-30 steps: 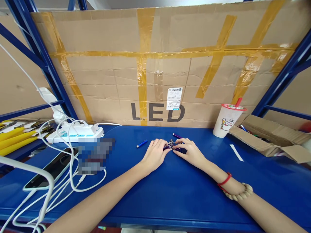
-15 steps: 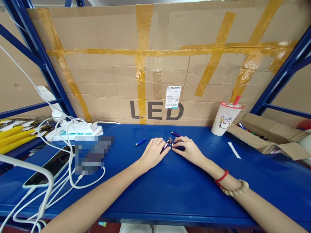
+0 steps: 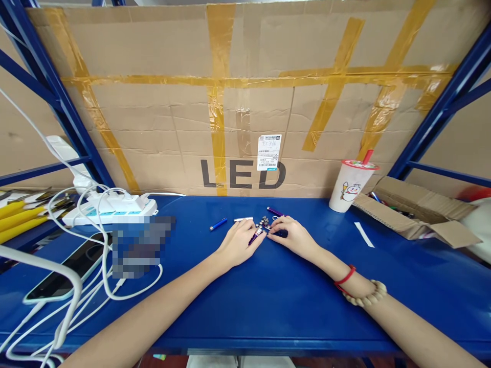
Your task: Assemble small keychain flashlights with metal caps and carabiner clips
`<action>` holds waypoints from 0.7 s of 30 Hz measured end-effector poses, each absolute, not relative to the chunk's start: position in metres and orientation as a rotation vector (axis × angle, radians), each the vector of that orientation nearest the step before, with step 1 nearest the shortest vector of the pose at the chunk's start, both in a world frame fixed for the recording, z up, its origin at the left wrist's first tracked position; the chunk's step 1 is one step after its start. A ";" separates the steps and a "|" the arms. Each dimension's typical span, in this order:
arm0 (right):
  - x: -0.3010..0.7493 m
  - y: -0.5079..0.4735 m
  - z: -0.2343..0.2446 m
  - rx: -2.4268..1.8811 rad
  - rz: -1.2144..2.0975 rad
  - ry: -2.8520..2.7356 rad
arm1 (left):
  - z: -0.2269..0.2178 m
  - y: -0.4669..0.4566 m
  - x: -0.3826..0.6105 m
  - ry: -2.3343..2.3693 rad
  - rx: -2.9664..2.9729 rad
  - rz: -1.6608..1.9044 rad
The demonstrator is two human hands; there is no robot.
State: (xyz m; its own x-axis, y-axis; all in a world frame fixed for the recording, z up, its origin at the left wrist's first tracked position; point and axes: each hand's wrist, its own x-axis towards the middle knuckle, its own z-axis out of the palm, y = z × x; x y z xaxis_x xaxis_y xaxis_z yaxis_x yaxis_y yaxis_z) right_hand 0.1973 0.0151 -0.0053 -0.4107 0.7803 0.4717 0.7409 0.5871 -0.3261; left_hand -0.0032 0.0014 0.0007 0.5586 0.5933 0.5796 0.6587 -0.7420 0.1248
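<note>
My left hand rests on the blue tabletop, its fingers closed around a small purple metal tube like a mini torch. Close by on the right, my right hand curls with thumb and fingertips together on a dark tube-like piece, mostly covered by the fingers. Between the two hands lies a small cluster of shiny metal parts, too small to tell apart. A second purple tube lies just behind them. Left of my left hand are a blue tube and a silver one, partly hidden.
A lidded cup with a red straw stands at the back right, beside an open cardboard box. A white strip lies nearer. On the left are a power strip, a phone and tangled white cables.
The whole view has shifted slightly, so things sit a little further left. Both hands stay at the metal parts; more of the silver tube shows behind my left hand.
</note>
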 end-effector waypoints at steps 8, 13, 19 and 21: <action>0.189 0.003 0.009 -0.966 0.079 -1.983 | 0.000 0.002 -0.003 -1.078 -2.684 -0.897; 0.179 -0.008 0.018 -0.842 0.131 -1.967 | 0.000 0.004 -0.003 -1.075 -2.704 -0.880; 0.178 -0.009 0.016 -0.779 0.134 -1.980 | -0.003 0.006 -0.003 -1.107 -2.704 -0.879; 0.179 -0.009 0.016 -0.773 0.126 -1.982 | -0.004 0.007 -0.003 -1.112 -2.709 -0.882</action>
